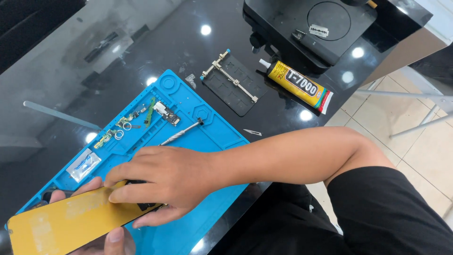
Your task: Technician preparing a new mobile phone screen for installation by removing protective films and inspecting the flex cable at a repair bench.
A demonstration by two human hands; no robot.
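Note:
A flat gold phone panel [61, 222] lies tilted over the near left corner of a blue work mat [212, 137]. My right hand [160, 182] reaches across from the right and grips the panel's right end, fingers pressed on top and thumb under its edge. My left hand [113, 238] holds the panel from below. Only its thumb and a few fingertips show past the panel's edges. A dark part sits under my right fingers, mostly hidden.
On the mat lie small circuit boards and flex cables [163, 113], metal rings [123, 128], a metal screwdriver [181, 132] and a small plastic bag [84, 164]. Beyond it are a black board holder [233, 82], a yellow glue tube [299, 86], a loose blade [252, 132] and a black stand [302, 28].

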